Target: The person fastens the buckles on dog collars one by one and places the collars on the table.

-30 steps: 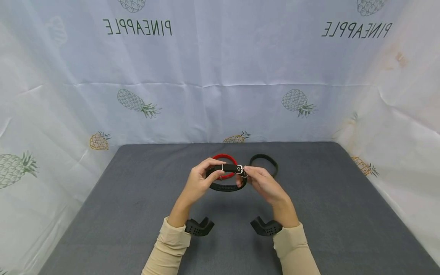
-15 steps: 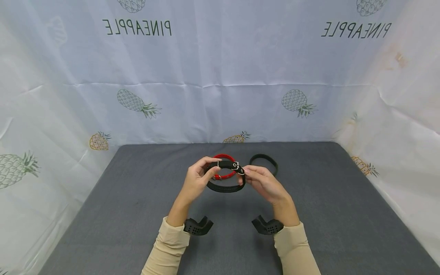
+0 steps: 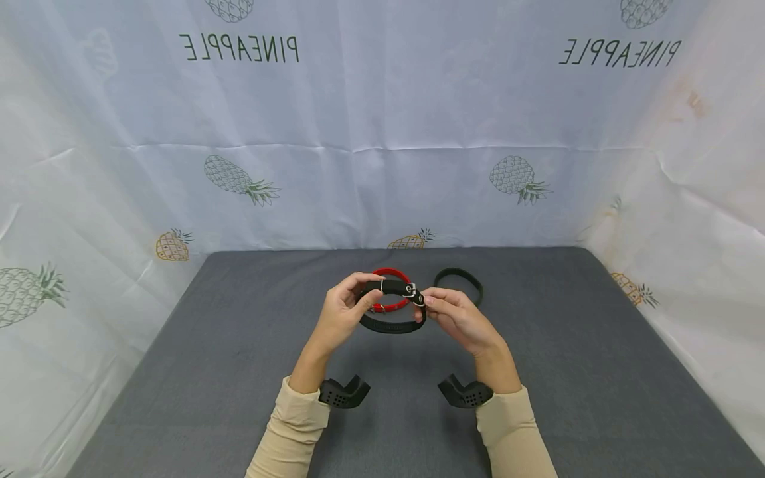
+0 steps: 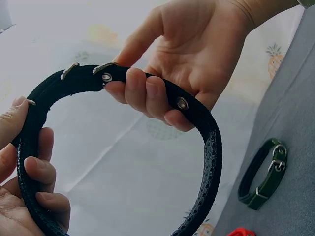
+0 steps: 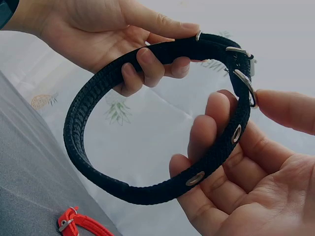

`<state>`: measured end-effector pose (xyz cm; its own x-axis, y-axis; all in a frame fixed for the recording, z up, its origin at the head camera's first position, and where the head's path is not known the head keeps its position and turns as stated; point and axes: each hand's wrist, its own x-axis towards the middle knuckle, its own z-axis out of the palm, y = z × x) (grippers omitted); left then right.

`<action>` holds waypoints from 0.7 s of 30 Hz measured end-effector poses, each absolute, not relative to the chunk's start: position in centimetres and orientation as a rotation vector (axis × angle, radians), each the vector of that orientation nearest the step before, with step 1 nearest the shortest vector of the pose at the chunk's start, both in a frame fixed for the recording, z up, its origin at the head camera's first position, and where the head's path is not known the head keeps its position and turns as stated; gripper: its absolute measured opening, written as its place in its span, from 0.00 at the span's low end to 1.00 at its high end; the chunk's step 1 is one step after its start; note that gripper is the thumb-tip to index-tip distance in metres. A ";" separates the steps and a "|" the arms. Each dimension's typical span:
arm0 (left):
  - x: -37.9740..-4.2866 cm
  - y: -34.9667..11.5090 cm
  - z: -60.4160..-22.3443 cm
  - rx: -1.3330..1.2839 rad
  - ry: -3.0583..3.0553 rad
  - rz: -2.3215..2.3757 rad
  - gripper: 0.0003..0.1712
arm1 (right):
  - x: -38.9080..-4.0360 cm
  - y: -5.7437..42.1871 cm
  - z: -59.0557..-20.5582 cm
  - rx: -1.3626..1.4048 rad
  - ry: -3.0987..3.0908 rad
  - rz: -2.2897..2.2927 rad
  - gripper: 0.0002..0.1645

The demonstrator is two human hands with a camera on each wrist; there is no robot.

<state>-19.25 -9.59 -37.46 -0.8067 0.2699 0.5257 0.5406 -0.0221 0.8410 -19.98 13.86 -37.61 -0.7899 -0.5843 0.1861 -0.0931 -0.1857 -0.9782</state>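
A black dog collar (image 3: 390, 327), buckled into a loop, is held up above the table between both hands. My left hand (image 3: 342, 311) grips its left side, the thumb by the metal keeper. My right hand (image 3: 465, 320) pinches the right side, thumb at the D-ring (image 5: 246, 88) and fingers curled inside the loop. Between the hands sits the silver buckle (image 3: 410, 289) with the strap through it. Metal eyelets (image 5: 195, 178) show along the band in the right wrist view. Behind the black collar lies a red collar (image 3: 391, 271), partly hidden by it.
A dark green collar (image 4: 268, 184) with buckle and ring lies on the grey tabletop (image 3: 239, 372), behind my right hand. White cloth (image 3: 358, 192) printed with pineapples hangs at the back and sides. Each wrist wears a black camera mount (image 3: 345, 393).
The black collar has shifted slightly left and its buckle end has tipped down. My right thumb has gone from beside the buckle to the D-ring. The other collars have stayed put.
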 end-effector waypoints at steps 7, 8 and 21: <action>-19.2 -9.7 -37.5 -0.859 -2.037 -1.927 0.22 | -20.0 13.9 -37.6 -0.790 1.750 -2.012 0.16; -19.2 -9.7 -37.5 -0.858 -2.037 -1.926 0.22 | -20.0 13.8 -37.6 -0.792 1.749 -2.012 0.16; -19.2 -10.1 -37.4 -0.832 -2.076 -1.897 0.19 | -20.1 13.6 -37.6 -0.820 1.760 -2.025 0.14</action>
<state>-19.16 -10.08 -37.44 -0.8189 0.2633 0.5099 0.5315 0.0127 0.8470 -20.13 13.56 -37.60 -0.7778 -0.5947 0.2032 -0.1185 -0.1787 -0.9767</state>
